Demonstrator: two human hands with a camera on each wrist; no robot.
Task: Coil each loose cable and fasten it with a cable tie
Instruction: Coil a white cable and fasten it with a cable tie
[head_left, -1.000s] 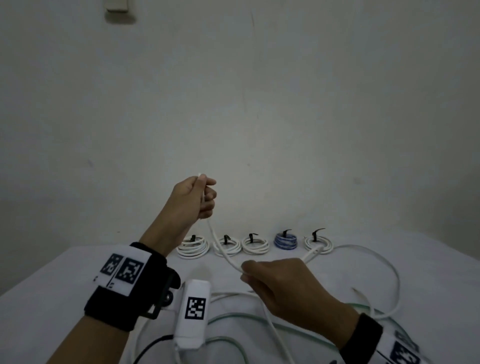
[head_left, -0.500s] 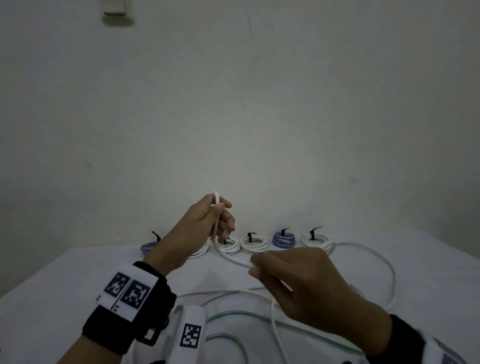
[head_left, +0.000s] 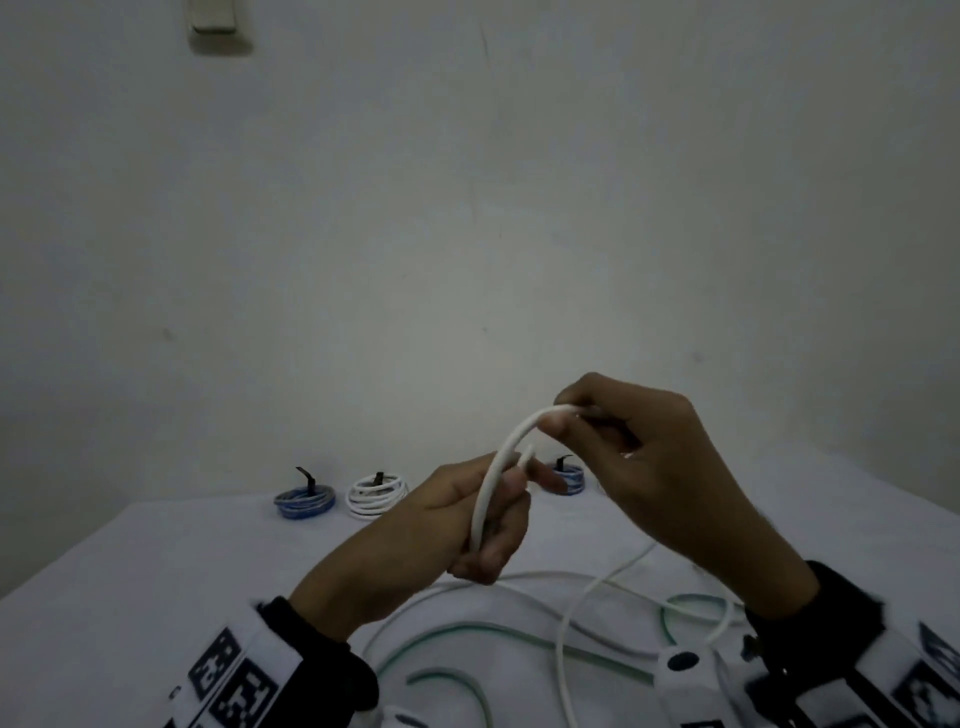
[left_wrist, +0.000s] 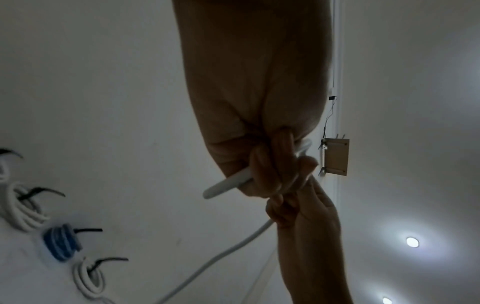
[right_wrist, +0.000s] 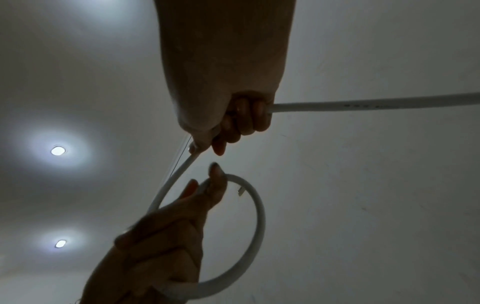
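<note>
Above the table, a thick white cable (head_left: 491, 478) bends into a small loop between my two hands. My left hand (head_left: 498, 514) grips the loop's lower part, fingers curled round it. In the left wrist view the cable's end (left_wrist: 223, 185) sticks out of my left hand (left_wrist: 272, 170). My right hand (head_left: 566, 415) pinches the top of the arc, just above and right of the left. The right wrist view shows my right hand (right_wrist: 233, 125) round the cable, the loop (right_wrist: 257, 216) below it and the rest running off to the right (right_wrist: 363, 106).
Tied coils sit along the table's back edge: a blue one (head_left: 304, 501), a white one (head_left: 376, 493) and another blue one (head_left: 569, 475) behind my hands. Loose white cable (head_left: 519, 577) and green cable (head_left: 467, 631) lie on the white table (head_left: 130, 571) under my wrists.
My right hand has risen from the table and carried the cable up over my left hand, closing a loop. My left hand has dropped lower and nearer to the right one.
</note>
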